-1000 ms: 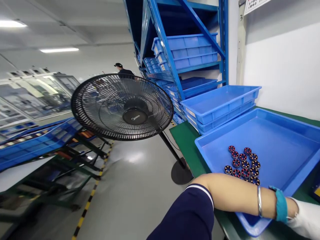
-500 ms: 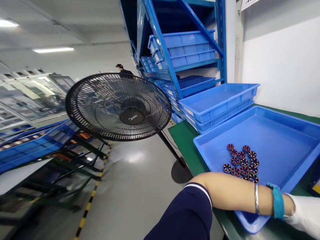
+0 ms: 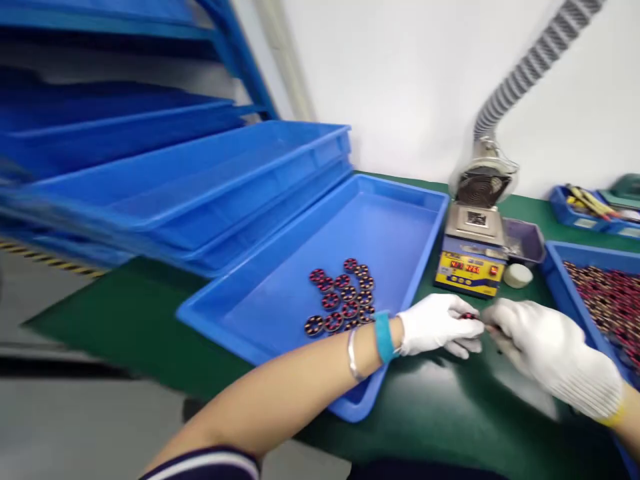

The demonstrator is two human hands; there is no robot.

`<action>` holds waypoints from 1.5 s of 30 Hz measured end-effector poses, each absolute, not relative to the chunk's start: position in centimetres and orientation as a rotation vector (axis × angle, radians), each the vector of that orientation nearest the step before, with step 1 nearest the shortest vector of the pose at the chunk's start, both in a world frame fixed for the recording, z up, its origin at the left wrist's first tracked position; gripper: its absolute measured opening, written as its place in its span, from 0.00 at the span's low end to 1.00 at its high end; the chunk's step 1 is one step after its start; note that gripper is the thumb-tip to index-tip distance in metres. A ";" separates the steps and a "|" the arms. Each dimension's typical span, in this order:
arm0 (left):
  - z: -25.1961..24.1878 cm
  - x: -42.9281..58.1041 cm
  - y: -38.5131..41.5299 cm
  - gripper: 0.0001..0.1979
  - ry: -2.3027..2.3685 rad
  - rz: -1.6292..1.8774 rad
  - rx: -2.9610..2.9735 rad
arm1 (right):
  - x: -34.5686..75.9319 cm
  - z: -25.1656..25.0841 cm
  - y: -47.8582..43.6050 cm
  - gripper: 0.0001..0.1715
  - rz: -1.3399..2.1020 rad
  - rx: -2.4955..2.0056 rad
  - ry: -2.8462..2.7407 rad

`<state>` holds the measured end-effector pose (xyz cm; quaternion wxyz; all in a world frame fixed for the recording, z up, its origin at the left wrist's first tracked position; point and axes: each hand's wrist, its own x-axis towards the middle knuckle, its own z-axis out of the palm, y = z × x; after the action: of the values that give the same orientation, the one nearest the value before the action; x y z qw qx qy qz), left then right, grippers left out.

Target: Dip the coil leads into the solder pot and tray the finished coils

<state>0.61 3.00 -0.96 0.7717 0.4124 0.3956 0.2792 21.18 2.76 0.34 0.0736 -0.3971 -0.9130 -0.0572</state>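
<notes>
My left hand (image 3: 440, 325), in a white glove, is closed around a small dark motor stator (image 3: 469, 316) with red windings, held above the green bench top (image 3: 420, 400). Close by on the right, my right hand (image 3: 537, 343) wears a thicker white knit glove. Its fingers are pinched together near the stator, and whatever they may hold is blurred. Beneath my left forearm, more stators (image 3: 349, 293) lie grouped in a blue tray (image 3: 280, 293); the forearm hides some of them.
Behind my hands stands a yellow-and-blue solder pot (image 3: 470, 263) with a lit display, under a fan hood (image 3: 483, 183) and ribbed hose (image 3: 535, 63). At right, a blue bin (image 3: 555, 267) holds many stators. Stacked blue trays (image 3: 250, 200) stand left; a tool box (image 3: 585, 213) sits at the back.
The view has swung right, from the aisle and standing fan to the bench. Both hands now show; earlier only my left forearm and the edge of its glove were visible.
</notes>
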 end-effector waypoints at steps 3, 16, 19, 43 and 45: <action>-0.3 0.8 2.7 0.12 0.938 0.632 0.932 | 19.9 1.7 3.0 0.13 -0.207 -1.266 -2.846; 0.0 1.1 3.1 0.11 0.872 0.788 0.909 | 18.9 3.1 2.9 0.13 -0.212 -1.326 -2.875; -0.1 1.0 3.4 0.17 0.942 0.877 0.940 | 19.1 3.0 3.1 0.14 -0.217 -1.312 -2.883; -2.3 0.5 3.2 0.28 1.255 1.115 2.016 | 18.5 -1.6 6.8 0.21 1.791 -1.033 -1.528; -2.3 0.4 3.2 0.27 1.237 1.143 2.126 | 18.2 -1.9 6.5 0.20 1.650 -1.059 -1.603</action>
<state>0.42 3.19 -2.28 0.2131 0.7657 0.4458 0.4118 18.20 6.54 -1.85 0.3000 -0.3991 -0.6038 0.6214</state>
